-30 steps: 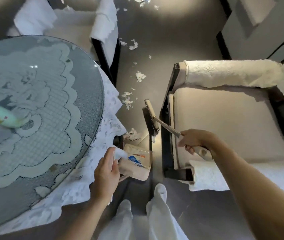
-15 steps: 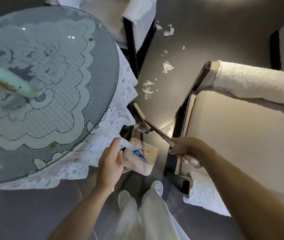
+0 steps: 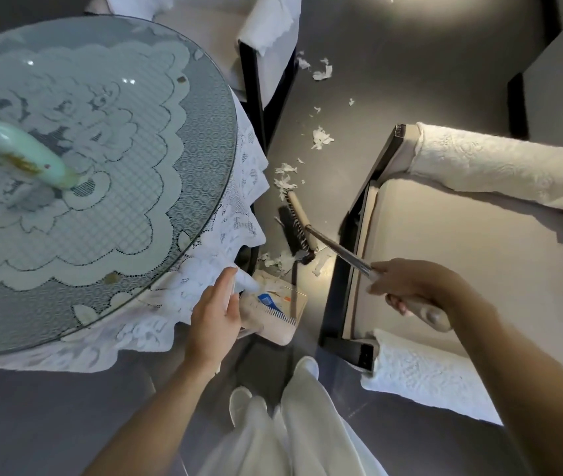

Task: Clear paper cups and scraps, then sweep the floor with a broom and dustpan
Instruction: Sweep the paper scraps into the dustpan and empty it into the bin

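Dark grey, smooth flooring (image 3: 393, 80) is seen from above, with a soft glare on it. At the left, a round glass table (image 3: 204, 97) is spread with scalloped white lace (image 3: 232, 235), and a slim pale-green vase (image 3: 22, 149) is stood on it. At the right, a black-framed armchair (image 3: 462, 252) is fitted with a flat cream cushion and nubbly white arm covers.

Between table and armchair, a broom (image 3: 299, 225) with a pale block head, dark bristles and a thin metal shaft is set on the floor; its thick handle end is gripped firmly in the right hand (image 3: 407, 286). Just below it, a beige plastic dustpan (image 3: 276, 314) with a toothed edge is held at its handle by the left hand (image 3: 214, 317), and blue and orange bits are seen inside it. Torn white paper scraps (image 3: 321, 138) are scattered beyond the broom, and more are gathered at the dustpan's mouth.
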Tool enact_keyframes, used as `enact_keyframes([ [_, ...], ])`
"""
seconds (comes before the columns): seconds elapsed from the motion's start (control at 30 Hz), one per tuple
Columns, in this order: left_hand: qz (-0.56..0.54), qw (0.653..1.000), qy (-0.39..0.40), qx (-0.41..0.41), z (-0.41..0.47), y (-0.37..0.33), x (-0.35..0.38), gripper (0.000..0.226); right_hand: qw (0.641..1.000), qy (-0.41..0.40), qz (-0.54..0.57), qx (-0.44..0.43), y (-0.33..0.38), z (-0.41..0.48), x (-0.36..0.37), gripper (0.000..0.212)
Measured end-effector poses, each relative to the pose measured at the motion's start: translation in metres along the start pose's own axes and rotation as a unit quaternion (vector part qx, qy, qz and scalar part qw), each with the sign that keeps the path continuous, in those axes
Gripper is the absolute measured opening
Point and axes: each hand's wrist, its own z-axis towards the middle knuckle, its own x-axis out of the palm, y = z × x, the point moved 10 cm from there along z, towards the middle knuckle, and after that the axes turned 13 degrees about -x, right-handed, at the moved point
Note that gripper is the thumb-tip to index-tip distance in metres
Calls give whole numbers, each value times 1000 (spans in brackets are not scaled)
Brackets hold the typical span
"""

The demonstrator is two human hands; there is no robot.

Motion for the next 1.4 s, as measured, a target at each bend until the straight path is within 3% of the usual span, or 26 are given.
enact_keyframes([
  [0.3, -22, 1000, -4, 14, -13, 14, 3, 52, 997, 6, -46, 62, -23, 26, 38, 34],
  [0.5, -10, 1000, -23, 16, -14, 19, 1, 55, 998, 34, -42, 29, -3, 31, 72, 35],
  [0.73, 20, 999, -36, -15, -14, 27, 0, 56, 999, 38, 35, 16, 7, 18, 40, 41],
  [0.93, 18, 998, -53, -4, -23, 30, -6, 56, 1000, 15, 2, -10, 23, 41, 33, 38],
  [1.17, 5, 999, -30, -29, -20, 34, -6, 51, 990, 32, 131, 36, 8, 58, 107, 44],
  [1.3, -23, 998, -9, -52, -10, 38, -5, 47, 985, 48, 157, 61, -17, 32, 152, 33],
  [1.4, -17, 1000, -13, -17, -20, 34, -9, 43, 987, 38, 138, 72, -27, -1, 178, 29],
])
